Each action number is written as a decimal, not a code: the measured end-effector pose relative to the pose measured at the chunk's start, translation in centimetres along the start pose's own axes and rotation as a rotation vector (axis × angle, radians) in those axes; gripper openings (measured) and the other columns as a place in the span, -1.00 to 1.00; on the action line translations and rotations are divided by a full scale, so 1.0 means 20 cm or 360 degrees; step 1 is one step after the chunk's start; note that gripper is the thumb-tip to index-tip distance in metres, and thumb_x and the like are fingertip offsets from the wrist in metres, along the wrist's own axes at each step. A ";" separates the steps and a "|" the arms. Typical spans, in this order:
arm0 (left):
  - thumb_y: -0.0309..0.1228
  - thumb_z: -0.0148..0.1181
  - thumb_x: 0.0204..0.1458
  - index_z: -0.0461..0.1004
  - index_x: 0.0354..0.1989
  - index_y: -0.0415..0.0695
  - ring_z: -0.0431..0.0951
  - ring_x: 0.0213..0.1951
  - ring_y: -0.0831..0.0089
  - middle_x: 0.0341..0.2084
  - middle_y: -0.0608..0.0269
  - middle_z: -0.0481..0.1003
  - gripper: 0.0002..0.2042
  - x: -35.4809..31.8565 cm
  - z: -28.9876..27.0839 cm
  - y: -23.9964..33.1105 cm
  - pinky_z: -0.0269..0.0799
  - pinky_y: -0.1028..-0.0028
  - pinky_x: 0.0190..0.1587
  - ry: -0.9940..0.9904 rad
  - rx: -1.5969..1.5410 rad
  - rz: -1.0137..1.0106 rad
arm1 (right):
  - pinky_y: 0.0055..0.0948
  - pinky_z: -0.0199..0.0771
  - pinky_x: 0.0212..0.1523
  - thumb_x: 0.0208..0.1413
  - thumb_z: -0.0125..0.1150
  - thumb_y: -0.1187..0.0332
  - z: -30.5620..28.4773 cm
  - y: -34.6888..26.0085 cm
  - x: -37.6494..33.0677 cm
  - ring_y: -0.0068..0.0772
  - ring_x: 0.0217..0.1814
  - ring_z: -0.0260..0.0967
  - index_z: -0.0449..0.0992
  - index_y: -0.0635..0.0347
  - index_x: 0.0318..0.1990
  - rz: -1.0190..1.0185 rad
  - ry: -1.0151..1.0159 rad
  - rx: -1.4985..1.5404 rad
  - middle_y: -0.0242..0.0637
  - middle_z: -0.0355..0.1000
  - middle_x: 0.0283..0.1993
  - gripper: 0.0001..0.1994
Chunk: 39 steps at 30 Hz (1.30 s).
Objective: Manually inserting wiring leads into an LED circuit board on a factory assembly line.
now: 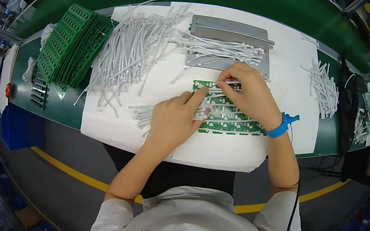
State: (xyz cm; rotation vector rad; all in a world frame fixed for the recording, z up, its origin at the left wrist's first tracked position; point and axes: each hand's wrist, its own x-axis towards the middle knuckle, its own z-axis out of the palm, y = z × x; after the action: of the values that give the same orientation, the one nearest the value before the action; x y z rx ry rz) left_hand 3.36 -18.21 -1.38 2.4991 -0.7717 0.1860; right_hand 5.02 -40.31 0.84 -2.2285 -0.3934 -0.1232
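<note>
The green circuit board point(228, 117) lies flat on the white mat point(218, 151), at its near middle. The left hand point(175, 120) rests on the board's left end, forefinger stretched out and pressing on short white wires point(204, 111) laid across it. The right hand point(248, 92), over the board's far edge, pinches one white wire point(229, 82) between thumb and forefinger. Beyond the board sits a grey metal plate point(231, 29); to the board's left lies a loose wire heap point(130, 52), and farther left a stack of green boards point(68, 45).

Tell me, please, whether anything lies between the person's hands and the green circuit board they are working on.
Nothing visible does: the left hand presses on the green circuit board, and the right hand pinches a white cable at its top edge.
</note>
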 end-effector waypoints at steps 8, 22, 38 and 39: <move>-0.25 0.39 0.05 0.53 0.26 0.11 0.54 -0.55 0.28 -0.52 0.29 0.47 -0.47 -0.01 0.01 0.00 0.44 0.30 -0.47 0.0033 0.0030 0.0018 | -0.18 0.47 -0.15 0.12 0.36 0.47 0.03 -0.03 -0.03 -0.07 -0.19 0.46 0.61 0.29 -0.31 0.0061 0.0111 -0.0184 -0.14 0.49 -0.32 -0.92; -0.25 0.42 0.01 0.52 0.31 0.13 0.54 -0.53 0.31 -0.52 0.32 0.45 -0.41 -0.02 0.01 -0.01 0.43 0.32 -0.46 0.0015 0.0069 0.0044 | -0.27 0.43 -0.27 0.11 0.38 0.44 0.11 -0.03 -0.04 -0.17 -0.24 0.42 0.62 0.32 -0.32 0.0229 0.0259 -0.0244 -0.17 0.50 -0.33 -0.89; -0.27 0.44 -0.01 0.51 0.32 0.09 0.53 -0.51 0.28 -0.49 0.30 0.44 -0.38 -0.02 0.01 -0.02 0.43 0.31 -0.45 -0.0042 0.0070 0.0075 | -0.11 0.30 -0.13 0.06 0.36 0.44 0.16 -0.06 -0.05 -0.08 -0.16 0.42 0.62 0.15 -0.40 0.0314 0.0262 -0.0352 -0.23 0.51 -0.33 -0.95; -0.27 0.44 -0.01 0.51 0.32 0.09 0.53 -0.50 0.27 -0.48 0.29 0.43 -0.38 -0.02 0.01 -0.02 0.43 0.30 -0.44 -0.0047 0.0074 0.0079 | -0.11 0.30 -0.13 0.06 0.36 0.44 0.16 -0.06 -0.05 -0.08 -0.16 0.42 0.62 0.15 -0.40 0.0313 0.0262 -0.0352 -0.23 0.51 -0.33 -0.95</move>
State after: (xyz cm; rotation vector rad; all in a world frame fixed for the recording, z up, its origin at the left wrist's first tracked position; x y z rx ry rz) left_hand 3.30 -17.76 -1.82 2.5329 -0.8510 0.1868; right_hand 3.61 -37.32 -0.52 -2.4388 -0.0719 -0.2538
